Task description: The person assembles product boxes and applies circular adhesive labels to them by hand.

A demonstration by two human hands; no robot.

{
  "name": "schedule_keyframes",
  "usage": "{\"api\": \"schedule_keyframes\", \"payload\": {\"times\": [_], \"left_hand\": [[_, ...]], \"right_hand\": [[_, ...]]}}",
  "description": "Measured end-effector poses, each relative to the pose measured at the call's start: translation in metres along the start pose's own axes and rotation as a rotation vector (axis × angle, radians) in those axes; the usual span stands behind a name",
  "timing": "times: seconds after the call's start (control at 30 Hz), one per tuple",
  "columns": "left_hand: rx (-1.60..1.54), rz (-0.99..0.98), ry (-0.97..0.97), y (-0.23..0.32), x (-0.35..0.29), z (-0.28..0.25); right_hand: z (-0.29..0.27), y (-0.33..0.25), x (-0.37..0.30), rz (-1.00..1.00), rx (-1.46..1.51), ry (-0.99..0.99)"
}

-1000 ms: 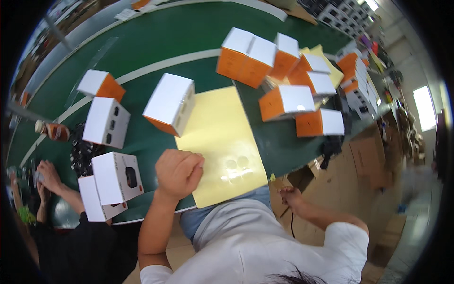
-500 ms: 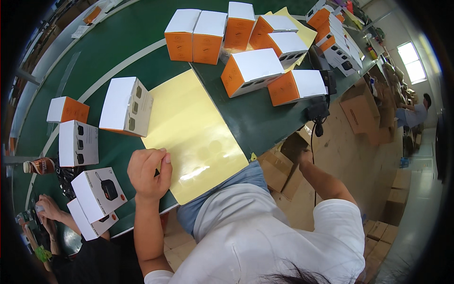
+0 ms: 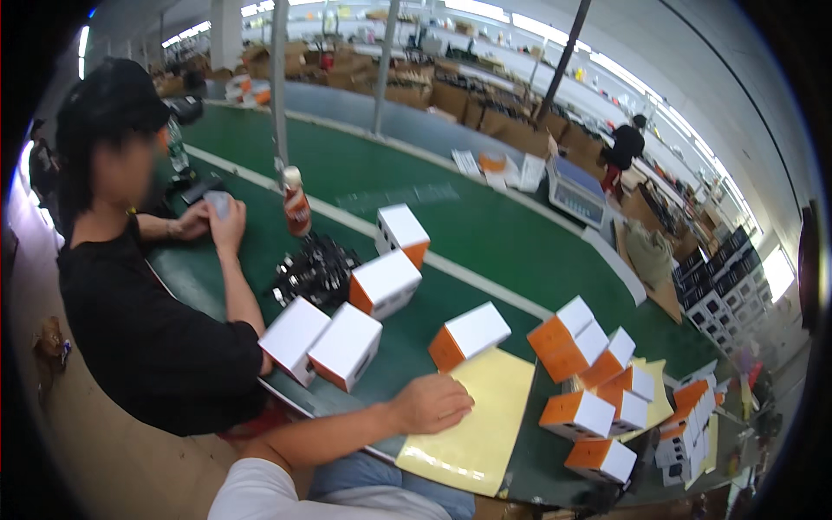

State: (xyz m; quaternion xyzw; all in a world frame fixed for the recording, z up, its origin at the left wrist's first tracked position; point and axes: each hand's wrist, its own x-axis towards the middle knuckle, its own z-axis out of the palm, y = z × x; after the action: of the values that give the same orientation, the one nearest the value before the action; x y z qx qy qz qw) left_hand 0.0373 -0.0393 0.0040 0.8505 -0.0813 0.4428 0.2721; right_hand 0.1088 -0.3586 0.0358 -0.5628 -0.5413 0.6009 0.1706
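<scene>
Yellow sheet [image 3: 485, 426] lies on the desk [image 3: 459, 288], left grip [image 3: 433, 405] over its edge; clamped or apart, one cannot tell.

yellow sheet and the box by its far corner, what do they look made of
The yellow sheet looks like glossy coated paper or thin plastic, given bright glare near its lower edge. The box is probably smooth, matte cardboard, with flat white and orange panels and straight edges.

Workshop: green workbench [image 3: 494, 232], cardboard cartons [image 3: 450, 99]
</scene>
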Motion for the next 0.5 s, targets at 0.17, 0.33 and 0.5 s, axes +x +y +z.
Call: {"api": "schedule_keyframes", "payload": {"times": [0.17, 0.33, 0.5], "left_hand": [[0.050, -0.048, 0.097, 0.005, -0.012, -0.003], [-0.184, -0.059, 0.051, 0.012, 0.038, 0.014], [-0.311, -0.257, 0.077, 0.015, 0.067, 0.013]], "right_hand": [[-0.081, -0.089, 0.012, -0.233, -0.115, 0.211], [-0.141, -0.063, 0.055, -0.446, 0.023, 0.766], [-0.167, -0.051, 0.103, -0.692, 0.223, 0.974]]}}
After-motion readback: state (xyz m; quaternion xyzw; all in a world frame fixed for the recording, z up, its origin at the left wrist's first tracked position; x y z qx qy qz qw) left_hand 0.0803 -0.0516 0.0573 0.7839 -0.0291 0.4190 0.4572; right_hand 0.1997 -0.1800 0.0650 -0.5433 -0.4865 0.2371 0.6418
